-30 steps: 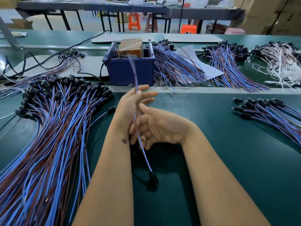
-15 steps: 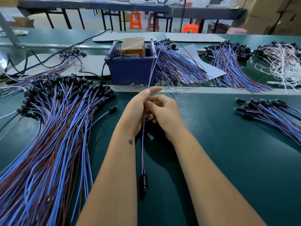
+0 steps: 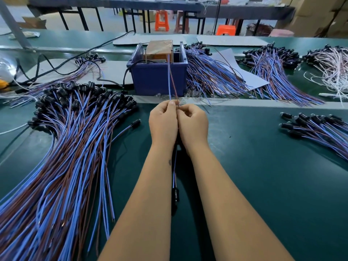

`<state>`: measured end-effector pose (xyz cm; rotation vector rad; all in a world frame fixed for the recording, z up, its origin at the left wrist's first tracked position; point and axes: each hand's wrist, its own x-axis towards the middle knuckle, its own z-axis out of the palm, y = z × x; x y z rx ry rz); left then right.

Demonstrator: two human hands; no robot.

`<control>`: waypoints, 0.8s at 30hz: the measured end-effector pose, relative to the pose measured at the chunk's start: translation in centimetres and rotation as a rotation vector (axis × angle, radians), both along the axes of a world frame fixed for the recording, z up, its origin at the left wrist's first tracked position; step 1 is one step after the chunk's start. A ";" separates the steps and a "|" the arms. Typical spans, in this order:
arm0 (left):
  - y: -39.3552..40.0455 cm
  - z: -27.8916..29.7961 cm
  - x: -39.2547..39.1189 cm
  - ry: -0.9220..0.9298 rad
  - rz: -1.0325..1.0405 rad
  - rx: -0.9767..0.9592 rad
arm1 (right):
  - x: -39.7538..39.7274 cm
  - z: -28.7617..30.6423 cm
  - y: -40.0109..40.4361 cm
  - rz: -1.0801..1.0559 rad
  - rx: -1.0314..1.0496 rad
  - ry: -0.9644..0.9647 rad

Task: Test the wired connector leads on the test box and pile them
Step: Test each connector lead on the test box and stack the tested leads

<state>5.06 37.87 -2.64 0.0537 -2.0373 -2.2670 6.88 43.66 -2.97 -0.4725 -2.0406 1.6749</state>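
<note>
Both hands now sit side by side over the green table (image 3: 263,166), further fwd than 0.5 s ago. Left hand (image 3: 163,123) pinches the blue wire (image 3: 169,76); right hand (image 3: 192,123) pinches the brown wire (image 3: 173,85), fingers curled. The 2 wires now split in a narrow V, tips up at the blue box (image 3: 158,76). Plug (image 3: 175,194) hangs btwn forearms, as before.

Free room and obstacles around your hands

You have bare green table (image 3: 244,176) to your right; the big lead pile (image 3: 62,157) blocks your left, a smaller pile (image 3: 318,129) lies far right, and the blue test box (image 3: 158,78) stands straight ahead.
</note>
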 end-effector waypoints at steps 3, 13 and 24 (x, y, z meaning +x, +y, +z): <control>-0.7 -0.1 0.3 0.104 0.166 -0.223 | 0.2 -0.1 0.3 -0.017 0.049 0.023; -2.4 -0.4 -0.5 0.095 0.142 -0.214 | 1.5 -0.1 0.8 0.075 0.080 0.100; -2.8 -0.4 -0.5 0.071 0.092 -0.159 | 1.3 -0.3 0.7 0.094 0.089 0.074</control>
